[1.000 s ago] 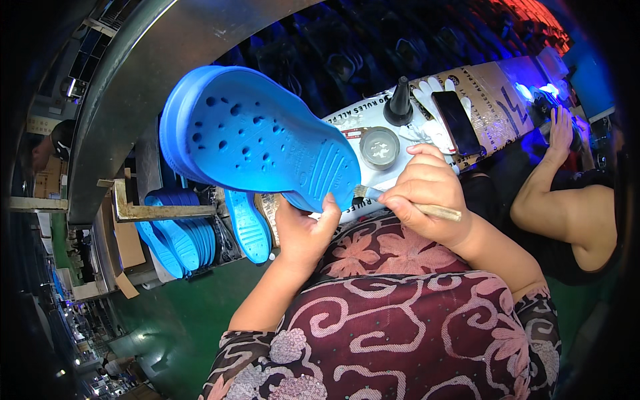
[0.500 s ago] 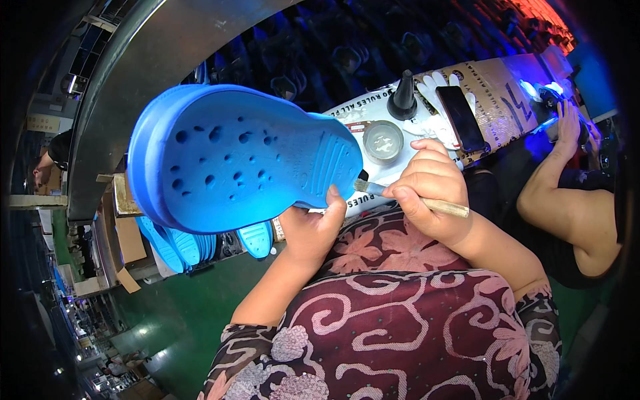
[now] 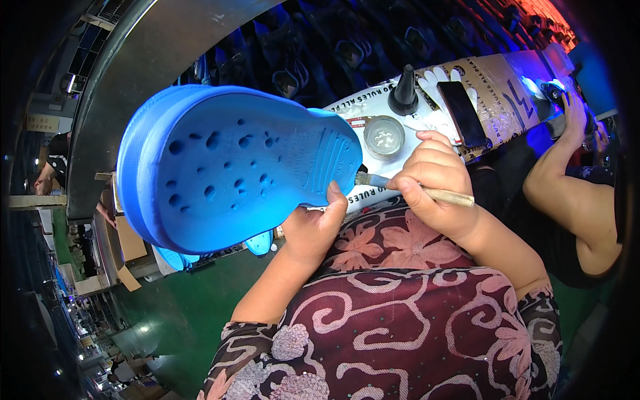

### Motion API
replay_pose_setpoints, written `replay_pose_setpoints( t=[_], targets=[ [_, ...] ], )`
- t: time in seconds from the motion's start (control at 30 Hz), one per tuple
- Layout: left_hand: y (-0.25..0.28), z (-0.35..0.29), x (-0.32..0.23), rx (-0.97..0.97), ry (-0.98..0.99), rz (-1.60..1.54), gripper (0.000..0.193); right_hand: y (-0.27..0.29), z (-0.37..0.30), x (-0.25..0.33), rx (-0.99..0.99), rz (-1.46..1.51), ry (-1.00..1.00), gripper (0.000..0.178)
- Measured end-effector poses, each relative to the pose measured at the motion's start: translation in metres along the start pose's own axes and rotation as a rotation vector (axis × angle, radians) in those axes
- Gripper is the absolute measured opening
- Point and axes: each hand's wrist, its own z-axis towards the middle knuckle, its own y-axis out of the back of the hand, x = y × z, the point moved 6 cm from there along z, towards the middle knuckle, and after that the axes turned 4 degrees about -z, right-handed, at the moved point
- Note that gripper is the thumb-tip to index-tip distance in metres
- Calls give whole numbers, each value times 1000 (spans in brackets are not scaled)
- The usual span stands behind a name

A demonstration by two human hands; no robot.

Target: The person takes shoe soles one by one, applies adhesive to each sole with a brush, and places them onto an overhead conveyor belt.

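A large blue foam shoe sole with a raised rim and several dark holes is held up in front of me. My left hand grips it near its narrower right end, thumb on the top and the other fingers hidden beneath. In my right hand is a paintbrush with a pale wooden handle, pinched between thumb and fingers. Its bristles are at the sole's right edge, by a small dark spot; whether they touch is hard to tell. Just behind the brush stands a small round tub with whitish contents.
Beyond the tub are a black cone-shaped nozzle, white gloves and a dark phone on a cardboard-covered bench. More blue soles lie at the left below. At right, a co-worker's arm reaches in.
The blue sole has shifted slightly left and tilted, covering more of the soles below it. My right hand and the brush have moved a little to the right.
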Motion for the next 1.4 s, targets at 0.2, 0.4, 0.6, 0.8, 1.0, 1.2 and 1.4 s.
replay_pose_setpoints(
  t=[0.2, 0.4, 0.6, 0.8, 1.0, 1.2, 1.4],
  targets=[
    [0, 1, 0, -2, -13, -8, 32, 6, -5, 5, 35, -167, 97, 12],
    [-5, 8, -9, 41, -70, 67, 28, 23, -7, -4, -36, -160, 52, 12],
    [8, 33, -46, -15, 59, -50, 47, 44, -15, -16, -133, -82, -31, 14],
    [-44, 57, -93, 444, 507, -606, 83, 69, -39, -34, -224, -132, -62, 16],
    [-208, 165, -167, 1050, 438, -637, 76, 103, -67, -62, -314, -152, -209, 16],
    [-310, 281, -195, 462, 671, -1212, 83, 116, -69, -63, -276, -158, -253, 22],
    [-237, 198, -108, 619, 449, -935, 46, 116, -85, -84, -285, -147, -295, 23]
  ],
)
